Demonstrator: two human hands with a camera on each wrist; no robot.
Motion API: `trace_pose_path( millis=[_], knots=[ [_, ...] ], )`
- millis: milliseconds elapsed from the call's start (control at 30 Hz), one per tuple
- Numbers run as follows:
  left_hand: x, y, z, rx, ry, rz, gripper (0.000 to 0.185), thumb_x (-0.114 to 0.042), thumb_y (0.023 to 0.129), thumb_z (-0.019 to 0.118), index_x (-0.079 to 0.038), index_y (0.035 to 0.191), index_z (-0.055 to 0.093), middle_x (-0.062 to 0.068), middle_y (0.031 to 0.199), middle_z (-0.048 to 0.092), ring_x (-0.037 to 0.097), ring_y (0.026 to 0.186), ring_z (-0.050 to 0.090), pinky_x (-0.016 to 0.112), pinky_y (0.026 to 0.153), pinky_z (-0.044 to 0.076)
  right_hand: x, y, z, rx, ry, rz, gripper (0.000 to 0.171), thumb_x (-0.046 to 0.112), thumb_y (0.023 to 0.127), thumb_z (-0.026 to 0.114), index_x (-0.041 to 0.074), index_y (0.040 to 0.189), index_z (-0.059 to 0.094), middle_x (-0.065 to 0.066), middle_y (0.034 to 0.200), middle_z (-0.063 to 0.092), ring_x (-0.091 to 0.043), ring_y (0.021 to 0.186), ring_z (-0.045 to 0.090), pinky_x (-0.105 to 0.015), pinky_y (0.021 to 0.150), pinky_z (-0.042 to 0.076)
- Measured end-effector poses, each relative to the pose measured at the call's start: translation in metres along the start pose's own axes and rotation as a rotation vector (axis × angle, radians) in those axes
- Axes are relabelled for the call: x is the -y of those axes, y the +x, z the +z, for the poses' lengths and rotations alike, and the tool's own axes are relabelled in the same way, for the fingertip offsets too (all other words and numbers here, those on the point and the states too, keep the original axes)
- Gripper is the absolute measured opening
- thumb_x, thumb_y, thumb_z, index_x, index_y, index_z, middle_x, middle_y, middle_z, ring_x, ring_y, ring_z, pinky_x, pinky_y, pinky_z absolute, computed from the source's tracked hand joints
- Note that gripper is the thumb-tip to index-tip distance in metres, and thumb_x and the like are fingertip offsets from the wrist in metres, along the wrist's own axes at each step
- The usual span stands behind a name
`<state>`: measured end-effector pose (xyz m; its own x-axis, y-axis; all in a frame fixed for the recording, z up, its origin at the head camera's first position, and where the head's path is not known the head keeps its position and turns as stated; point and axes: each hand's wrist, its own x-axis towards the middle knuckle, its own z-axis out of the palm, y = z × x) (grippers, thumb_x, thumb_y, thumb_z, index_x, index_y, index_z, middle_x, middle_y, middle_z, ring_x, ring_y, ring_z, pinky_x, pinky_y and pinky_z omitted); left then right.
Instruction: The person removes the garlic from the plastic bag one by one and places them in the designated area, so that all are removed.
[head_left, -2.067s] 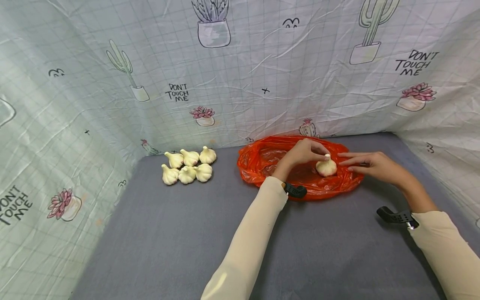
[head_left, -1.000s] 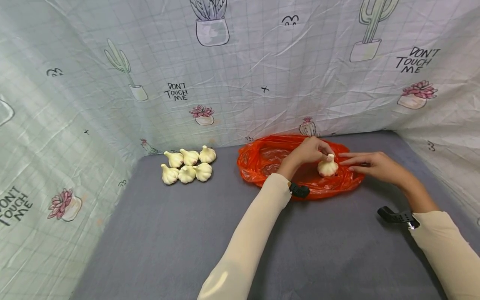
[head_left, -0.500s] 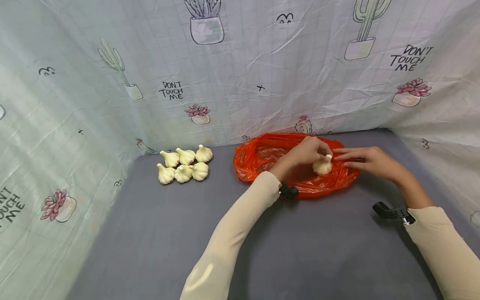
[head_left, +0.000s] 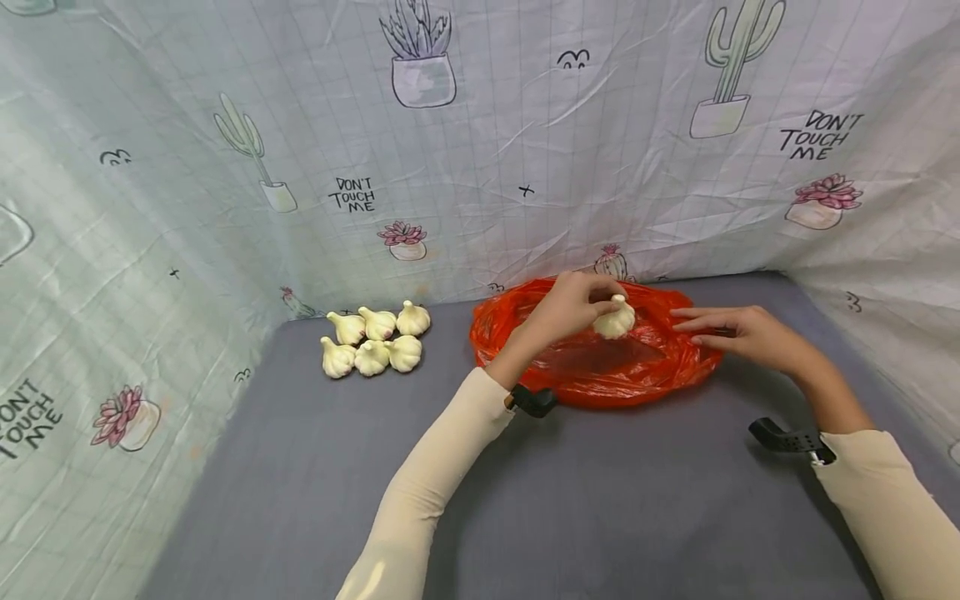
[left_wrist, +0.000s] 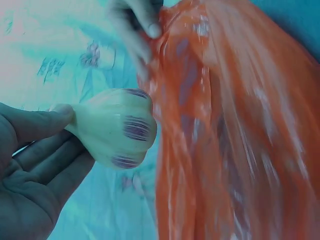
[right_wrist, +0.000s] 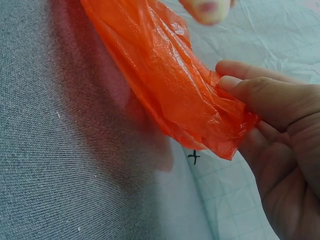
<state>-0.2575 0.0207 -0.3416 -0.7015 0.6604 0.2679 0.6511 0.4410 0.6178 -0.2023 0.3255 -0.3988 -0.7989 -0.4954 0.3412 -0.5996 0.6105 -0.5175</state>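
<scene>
Six garlic bulbs (head_left: 375, 341) sit clustered far left on the grey table (head_left: 600, 500). Left hand (head_left: 564, 307) pinches one garlic bulb (head_left: 615, 320) at its fingertips, lifted above the orange plastic bag (head_left: 600, 367). Right hand (head_left: 738, 331) grips the bag's right edge between thumb and fingers.

Both arms are reaching forward, sleeves drawn to the wrists.
The left hand (head_left: 567, 307) is hovering raised, its fingers and thumb curling in a pinch around what it is holding. The right hand (head_left: 738, 331) is lying low to the right, fingers stretched nearly straight, thumb pressing against them.
</scene>
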Motion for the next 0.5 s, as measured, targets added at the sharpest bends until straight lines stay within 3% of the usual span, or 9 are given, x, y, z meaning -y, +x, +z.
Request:
trace_pose_path(
  millis=[233, 500],
  knots=[
    [0.027, -0.028, -0.016, -0.095, -0.037, -0.037, 0.013, -0.014, 0.095, 0.074, -0.009, 0.106, 0.079, 0.0, 0.101, 0.076, 0.005, 0.095, 0.07, 0.017, 0.082, 0.053, 0.0, -0.012, -0.001, -0.017, -0.036, -0.019, 0.03, 0.005, 0.091, 0.076, 0.017, 0.118, 0.078, -0.007, 0.135, 0.067, 0.02, 0.122, 0.043, -0.003, 0.086, 0.037],
    [0.042, -0.062, -0.034, -0.154, -0.058, -0.1, 0.014, -0.015, 0.094, 0.075, -0.01, 0.107, 0.079, 0.0, 0.103, 0.076, 0.01, 0.093, 0.071, 0.024, 0.082, 0.056, -0.001, -0.012, 0.007, -0.026, -0.023, -0.048, 0.033, 0.003, 0.088, 0.077, 0.018, 0.118, 0.079, -0.006, 0.134, 0.067, 0.015, 0.124, 0.044, -0.002, 0.092, 0.035]
  ],
)
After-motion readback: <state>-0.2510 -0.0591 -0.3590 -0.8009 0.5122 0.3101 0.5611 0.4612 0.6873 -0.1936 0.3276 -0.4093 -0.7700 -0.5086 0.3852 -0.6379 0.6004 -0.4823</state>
